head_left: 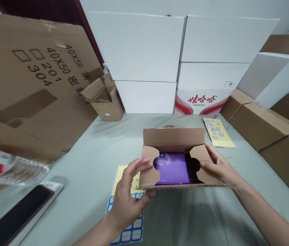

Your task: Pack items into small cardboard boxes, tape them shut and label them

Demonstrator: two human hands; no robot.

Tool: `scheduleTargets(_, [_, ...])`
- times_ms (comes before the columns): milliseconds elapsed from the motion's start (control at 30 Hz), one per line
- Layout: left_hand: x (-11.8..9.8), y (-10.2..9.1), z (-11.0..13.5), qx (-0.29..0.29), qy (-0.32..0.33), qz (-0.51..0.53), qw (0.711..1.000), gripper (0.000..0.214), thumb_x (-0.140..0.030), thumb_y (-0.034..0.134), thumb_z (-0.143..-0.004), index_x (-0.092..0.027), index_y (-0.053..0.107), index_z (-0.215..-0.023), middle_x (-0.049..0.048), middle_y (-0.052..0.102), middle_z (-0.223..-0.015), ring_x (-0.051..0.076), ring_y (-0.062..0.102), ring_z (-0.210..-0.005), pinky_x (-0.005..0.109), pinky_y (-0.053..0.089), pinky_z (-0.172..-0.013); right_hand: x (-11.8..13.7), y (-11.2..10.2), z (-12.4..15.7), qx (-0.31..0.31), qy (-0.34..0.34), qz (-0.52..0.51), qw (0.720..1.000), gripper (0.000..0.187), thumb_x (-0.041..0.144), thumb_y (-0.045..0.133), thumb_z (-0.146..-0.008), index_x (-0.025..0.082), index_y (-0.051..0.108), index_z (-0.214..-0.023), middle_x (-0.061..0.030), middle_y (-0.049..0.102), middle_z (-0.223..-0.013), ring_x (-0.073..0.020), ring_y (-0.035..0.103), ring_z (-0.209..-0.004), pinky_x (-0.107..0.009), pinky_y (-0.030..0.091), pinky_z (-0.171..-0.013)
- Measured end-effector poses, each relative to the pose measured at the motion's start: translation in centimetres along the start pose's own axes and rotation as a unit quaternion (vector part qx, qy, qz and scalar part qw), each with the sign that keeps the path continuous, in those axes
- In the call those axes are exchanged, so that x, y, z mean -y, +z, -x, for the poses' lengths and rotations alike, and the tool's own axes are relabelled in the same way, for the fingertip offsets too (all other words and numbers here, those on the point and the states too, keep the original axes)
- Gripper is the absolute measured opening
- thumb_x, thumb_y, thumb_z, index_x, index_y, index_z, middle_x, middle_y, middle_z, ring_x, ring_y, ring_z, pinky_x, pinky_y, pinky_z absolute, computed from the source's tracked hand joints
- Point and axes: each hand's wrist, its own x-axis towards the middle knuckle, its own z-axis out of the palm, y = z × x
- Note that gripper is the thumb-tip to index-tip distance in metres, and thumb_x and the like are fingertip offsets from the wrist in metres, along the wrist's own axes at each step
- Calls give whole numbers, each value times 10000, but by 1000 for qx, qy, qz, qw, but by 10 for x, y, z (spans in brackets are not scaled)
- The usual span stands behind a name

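Observation:
A small brown cardboard box (pixel 174 136) is held over the table between both hands, its top open toward me. The back flap stands up and the two notched side flaps fold inward. Inside lies a purple packet (pixel 174 169) with a dark blue mark, partly covered by the left flap. My left hand (pixel 131 194) grips the box's left side, fingers over the flap and thumb at the front edge. On the right side, my right hand (pixel 218 164) holds the box with its thumb on the right flap. Under my left hand is a sheet of blue-bordered labels (pixel 131 232).
White boxes (pixel 144 48) are stacked at the back. A yellow sheet with stickers (pixel 221 133) lies at right. Brown cartons (pixel 270 119) line the right side. At left are a large carton (pixel 31 75), a small open box (pixel 110 109), a plastic bottle (pixel 13 167) and a phone (pixel 21 212).

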Motion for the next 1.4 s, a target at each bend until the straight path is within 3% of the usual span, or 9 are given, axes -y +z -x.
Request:
scheduleTargets(200, [1, 10, -12, -48, -36, -27, 998, 403, -250, 584, -899, -282, 474, -1285, 73, 617, -1118, 191, 641, -1030, 329, 551, -882, -7, -4, 1, -37, -90, -8, 995, 506, 389, 745, -777, 377, 535, -1236, -41, 472, -1484, -242, 514, -1306, -334, 526, -920])
scheduleTargets(367, [5, 12, -13, -63, -32, -80, 994, 600, -258, 569, -874, -293, 346, -1430, 134, 353, -1436, 290, 362, -1363, 501, 419, -1070, -6, -13, 2, -49, -45, 6, 998, 210, 432, 667, -808, 284, 711, -950, -45, 472, -1493, -304, 453, -1356, -377, 514, -900])
scheduleTargets(567, [15, 10, -11, 59, -77, -34, 995, 360, -294, 416, -936, -316, 546, -1271, 86, 252, -1545, 351, 264, -1440, 629, 342, -1097, -9, -14, 8, -20, -57, 40, 997, 415, 613, 573, -810, 288, 739, -1005, -37, 482, -1477, -333, 350, -1418, -420, 415, -1046])
scheduleTargets(767, [6, 17, -19, 56, -156, 65, 984, 392, -378, 338, -928, -237, 569, -1211, 82, 194, -1591, 347, 165, -1489, 625, 224, -1169, -14, 1, 14, -104, -33, 29, 994, 352, 554, 605, -780, 275, 648, -989, -26, 500, -1425, -346, 442, -1313, -422, 371, -1043])
scheduleTargets(900, [0, 21, -19, 79, -189, 112, 972, 410, -379, 317, -925, -228, 572, -1209, 58, 175, -1605, 312, 132, -1503, 570, 161, -1211, -15, 1, 22, -127, -27, -10, 991, 300, 511, 578, -793, 289, 652, -981, -4, 482, -1446, -361, 363, -1371, -436, 295, -1086])
scheduleTargets(1067, [10, 16, -22, 112, -197, 166, 960, 425, -337, 405, -852, -224, 608, -1208, 36, 154, -1615, 306, 109, -1513, 529, 177, -1220, -25, -8, 27, -123, -46, 5, 991, 258, 481, 599, -798, 302, 685, -961, 13, 449, -1481, -362, 303, -1413, -461, 198, -1137])
scheduleTargets(1167, [16, 1, -30, 131, -206, 191, 951, 413, -358, 404, -868, -208, 650, -1162, 68, 288, -1577, 304, 220, -1489, 498, 247, -1203, -29, -11, 26, -126, -49, 15, 991, 246, 464, 606, -790, 301, 691, -953, 9, 469, -1461, -360, 320, -1402, -466, 203, -1136])
scheduleTargets(1300, [22, -30, -34, 126, -213, -16, 969, 459, -367, 304, -941, -188, 508, -1312, 120, 578, -1325, 245, 515, -1286, 444, 416, -1083, -30, -13, 26, -125, -56, 26, 990, 229, 436, 608, -791, 303, 691, -958, 13, 486, -1444, -344, 324, -1404, -447, 221, -1135])
scheduleTargets(1400, [36, -49, -29, 181, -227, -209, 934, 381, -372, 390, -899, -190, 563, -1185, 99, 642, -1099, 256, 597, -1084, 433, 477, -955, -30, -13, 26, -124, -59, 26, 990, 228, 428, 609, -787, 306, 691, -961, 17, 496, -1438, -342, 313, -1414, -443, 224, -1141])
